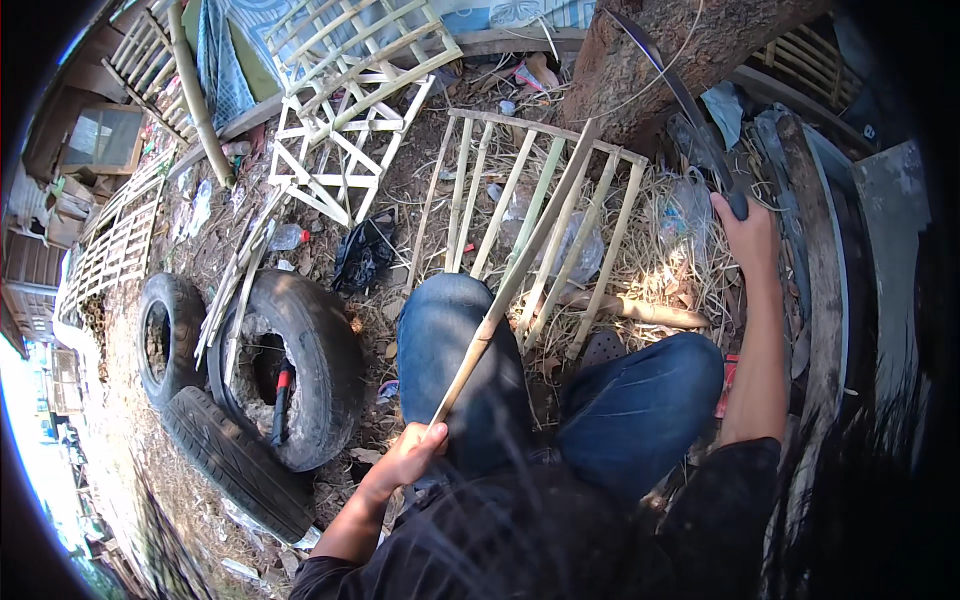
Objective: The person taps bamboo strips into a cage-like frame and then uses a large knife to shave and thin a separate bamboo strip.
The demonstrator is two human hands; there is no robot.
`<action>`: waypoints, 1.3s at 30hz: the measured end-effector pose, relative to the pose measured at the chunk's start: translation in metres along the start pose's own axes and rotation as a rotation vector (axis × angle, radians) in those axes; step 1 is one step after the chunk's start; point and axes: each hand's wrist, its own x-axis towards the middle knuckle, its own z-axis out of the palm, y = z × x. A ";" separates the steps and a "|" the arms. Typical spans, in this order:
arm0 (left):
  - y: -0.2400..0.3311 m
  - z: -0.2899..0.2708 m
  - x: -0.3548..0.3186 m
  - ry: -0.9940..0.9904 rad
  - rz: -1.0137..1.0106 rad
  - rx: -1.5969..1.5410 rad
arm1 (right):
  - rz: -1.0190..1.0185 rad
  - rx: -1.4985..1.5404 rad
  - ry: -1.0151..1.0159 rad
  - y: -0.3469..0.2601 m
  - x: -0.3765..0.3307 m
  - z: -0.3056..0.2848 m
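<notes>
My left hand (412,452) grips the lower end of a long bamboo slat (520,268) that slants up across my left knee toward a bamboo ladder-like frame (530,205) lying on the ground. My right hand (745,232) is raised at the right and closed on the handle of a long curved blade (668,82), which points up toward the tree trunk (680,50). I am seated, with my knees in blue jeans (460,330) below the frame.
Old tyres (300,370) lie stacked at my left, one with a red-handled tool inside. Bamboo lattice frames (340,130) lean at the top. Dry straw, plastic litter and a black bag (362,255) cover the ground; wooden planks (815,250) at right.
</notes>
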 end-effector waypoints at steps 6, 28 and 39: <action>0.006 -0.009 0.006 -0.086 -0.109 -0.041 | -0.483 -0.043 -0.118 -0.046 -0.059 0.009; 0.009 0.012 0.006 0.059 -0.054 0.018 | -0.148 0.275 -0.169 -0.068 -0.045 0.019; 0.053 0.026 -0.024 0.473 0.153 0.360 | -0.268 0.574 -0.831 -0.095 -0.081 0.033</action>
